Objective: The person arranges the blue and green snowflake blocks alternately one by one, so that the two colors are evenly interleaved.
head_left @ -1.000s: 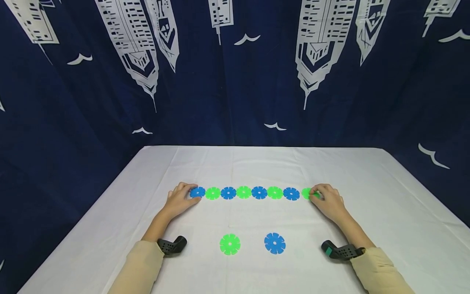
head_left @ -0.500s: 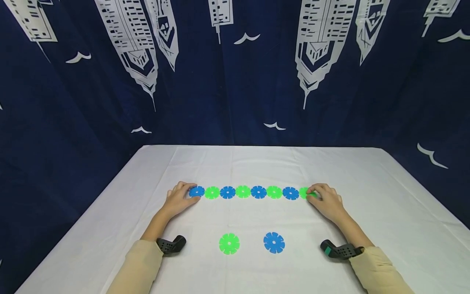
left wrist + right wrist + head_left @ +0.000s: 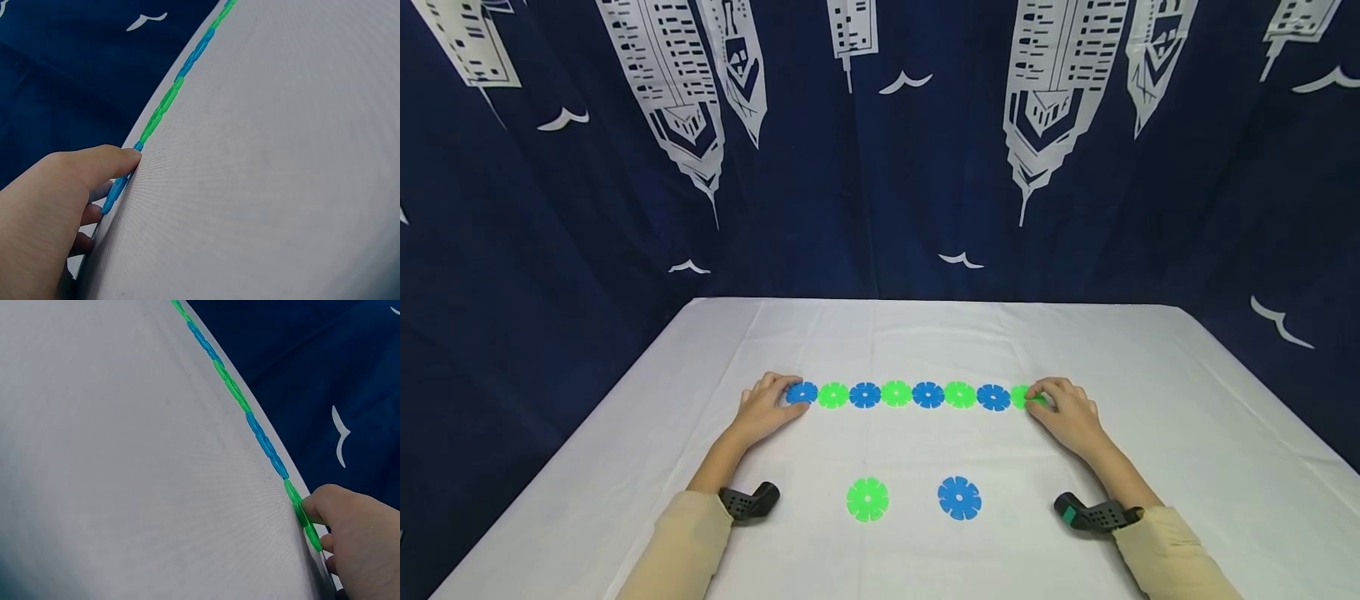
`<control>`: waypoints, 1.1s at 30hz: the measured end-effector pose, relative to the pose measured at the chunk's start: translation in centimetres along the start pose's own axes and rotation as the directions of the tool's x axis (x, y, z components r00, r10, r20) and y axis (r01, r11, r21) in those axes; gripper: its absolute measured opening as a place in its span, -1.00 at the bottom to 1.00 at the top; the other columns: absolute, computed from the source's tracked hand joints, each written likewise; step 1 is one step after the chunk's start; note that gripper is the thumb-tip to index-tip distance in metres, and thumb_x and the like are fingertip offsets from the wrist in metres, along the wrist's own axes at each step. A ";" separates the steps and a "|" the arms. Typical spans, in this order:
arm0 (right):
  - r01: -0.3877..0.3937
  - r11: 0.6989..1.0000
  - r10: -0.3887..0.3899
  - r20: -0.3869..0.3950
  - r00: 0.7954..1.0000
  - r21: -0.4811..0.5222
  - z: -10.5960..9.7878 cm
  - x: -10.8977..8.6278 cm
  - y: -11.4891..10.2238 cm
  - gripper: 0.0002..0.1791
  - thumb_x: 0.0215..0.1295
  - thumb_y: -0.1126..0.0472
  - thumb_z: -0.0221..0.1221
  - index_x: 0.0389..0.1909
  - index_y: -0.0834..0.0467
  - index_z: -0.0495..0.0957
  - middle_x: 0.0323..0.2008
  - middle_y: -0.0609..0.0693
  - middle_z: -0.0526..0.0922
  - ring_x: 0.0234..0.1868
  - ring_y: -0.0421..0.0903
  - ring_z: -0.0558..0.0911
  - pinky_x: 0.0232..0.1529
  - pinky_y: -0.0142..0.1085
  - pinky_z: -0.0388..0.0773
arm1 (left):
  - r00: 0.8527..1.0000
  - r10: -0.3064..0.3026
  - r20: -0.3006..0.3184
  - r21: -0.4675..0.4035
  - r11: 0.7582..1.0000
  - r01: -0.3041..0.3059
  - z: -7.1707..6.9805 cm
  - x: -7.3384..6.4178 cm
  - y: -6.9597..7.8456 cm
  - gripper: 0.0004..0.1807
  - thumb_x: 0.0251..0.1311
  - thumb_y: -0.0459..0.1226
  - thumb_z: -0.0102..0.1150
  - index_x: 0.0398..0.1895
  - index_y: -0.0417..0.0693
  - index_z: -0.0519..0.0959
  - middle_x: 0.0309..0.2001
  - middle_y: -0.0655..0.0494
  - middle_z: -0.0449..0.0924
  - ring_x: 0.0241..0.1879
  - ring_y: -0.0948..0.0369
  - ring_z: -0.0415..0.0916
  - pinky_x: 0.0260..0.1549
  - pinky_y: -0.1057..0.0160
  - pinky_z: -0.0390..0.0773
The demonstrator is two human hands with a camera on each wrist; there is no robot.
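A straight row of slotted plastic building discs [image 3: 897, 393], alternating blue and green, lies across the white table. At the row's left end, my left hand [image 3: 763, 408] pinches the blue disc [image 3: 802, 393] between thumb and fingers. The left wrist view shows the thumb on the near edge of that blue disc [image 3: 114, 195], with the other fingers behind it. My right hand [image 3: 1070, 414] pinches the green disc [image 3: 1018, 396] at the right end, covering part of it. In the right wrist view, this green disc [image 3: 294, 495] comes right up to the neighbouring blue disc [image 3: 267, 447].
Nearer the front of the white-covered table [image 3: 910, 558], a loose green disc [image 3: 867, 500] and a loose blue disc [image 3: 959, 498] lie flat, apart from each other. A dark blue curtain [image 3: 865, 192] with white printed buildings hangs behind the table's far edge.
My right hand has shifted slightly left with the green disc, closing the small gap to the blue disc beside it. My left hand has stayed in place.
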State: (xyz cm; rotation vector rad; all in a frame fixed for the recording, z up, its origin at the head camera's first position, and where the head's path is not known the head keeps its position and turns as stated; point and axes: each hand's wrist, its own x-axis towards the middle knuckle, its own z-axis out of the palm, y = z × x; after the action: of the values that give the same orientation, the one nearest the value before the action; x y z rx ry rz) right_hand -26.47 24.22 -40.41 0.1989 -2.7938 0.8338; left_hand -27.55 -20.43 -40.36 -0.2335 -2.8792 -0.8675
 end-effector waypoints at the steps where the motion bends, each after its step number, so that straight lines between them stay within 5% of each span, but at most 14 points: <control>1: -0.004 1.000 0.004 -0.003 1.000 0.008 0.0 0.0 0.0 -0.73 0.26 0.06 0.01 -0.19 0.16 0.49 0.15 0.32 0.32 0.15 0.30 0.23 -0.01 0.14 0.06 | 1.000 -0.004 0.004 -0.003 1.000 0.004 0.0 0.0 0.0 -0.42 0.05 -0.01 0.14 0.15 -0.06 0.41 -0.02 -0.02 0.36 -0.04 0.08 0.29 -0.23 0.18 0.07; 12: -0.017 0.988 0.014 0.018 1.000 0.153 -1.1 0.2 -1.3 -0.64 0.32 0.07 -0.05 -0.03 0.24 0.43 0.16 0.33 0.26 0.15 0.26 0.21 0.03 0.24 0.17 | 1.000 0.000 0.006 -0.005 1.000 0.000 0.0 -0.2 -0.2 -0.41 0.06 -0.02 0.13 0.16 -0.08 0.39 -0.02 -0.03 0.36 -0.04 0.08 0.30 -0.23 0.18 0.08; 17: 0.059 0.983 -0.068 0.044 0.997 0.173 -2.2 0.4 -3.0 -0.66 0.32 0.11 -0.02 -0.01 0.24 0.42 0.08 0.27 0.36 0.06 0.17 0.31 -0.04 0.09 0.29 | 1.000 0.002 0.000 -0.005 1.000 -0.002 0.0 0.0 -0.1 -0.41 0.06 -0.03 0.14 0.15 -0.08 0.40 0.00 -0.02 0.36 -0.01 0.07 0.30 -0.22 0.17 0.09; 20: 0.117 0.973 -0.143 0.126 0.982 0.197 -2.6 0.2 -4.2 -0.64 0.29 0.15 0.02 0.03 0.26 0.40 -0.05 0.19 0.46 -0.04 0.07 0.41 -0.11 -0.08 0.36 | 1.000 -0.009 0.006 -0.006 1.000 0.009 0.0 0.0 0.0 -0.42 0.06 -0.03 0.15 0.16 -0.06 0.40 -0.02 0.00 0.36 -0.03 0.09 0.30 -0.22 0.18 0.08; 24: 0.135 0.960 -0.216 0.341 0.915 0.245 -2.9 -0.5 -5.8 -0.55 0.26 0.11 0.07 0.11 0.24 0.33 -0.16 0.08 0.48 -0.15 -0.05 0.42 -0.21 -0.27 0.39 | 1.000 -0.006 0.009 -0.003 1.000 0.006 0.1 0.1 0.0 -0.42 0.06 -0.03 0.15 0.16 -0.06 0.40 -0.04 0.01 0.36 -0.07 0.11 0.30 -0.25 0.19 0.07; 27: 0.131 0.957 -0.249 0.493 0.834 0.260 -2.8 -1.3 -6.8 -0.49 0.23 0.04 0.10 0.14 0.18 0.30 -0.15 0.05 0.43 -0.15 -0.07 0.39 -0.22 -0.27 0.38 | 1.000 -0.003 0.004 -0.007 1.000 0.003 0.2 0.1 -0.1 -0.42 0.05 -0.03 0.15 0.15 -0.06 0.40 -0.06 0.00 0.36 -0.09 0.11 0.30 -0.25 0.19 0.07; 33: 0.112 0.960 -0.260 0.674 0.692 0.256 -2.2 -2.6 -8.4 -0.50 0.04 0.09 0.26 0.01 0.12 0.37 -0.23 0.01 0.40 -0.25 -0.13 0.36 -0.28 -0.36 0.32 | 1.000 -0.003 -0.005 -0.008 1.000 0.003 0.2 0.1 -0.1 -0.41 0.04 -0.03 0.14 0.15 -0.08 0.40 -0.04 -0.01 0.37 -0.03 0.08 0.30 -0.23 0.18 0.08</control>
State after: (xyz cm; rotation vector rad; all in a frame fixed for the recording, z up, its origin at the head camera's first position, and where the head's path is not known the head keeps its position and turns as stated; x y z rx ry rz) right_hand -21.97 18.59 -34.86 1.0315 -3.2672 1.1761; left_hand -27.66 -20.36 -40.60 -0.2269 -2.8725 -0.8796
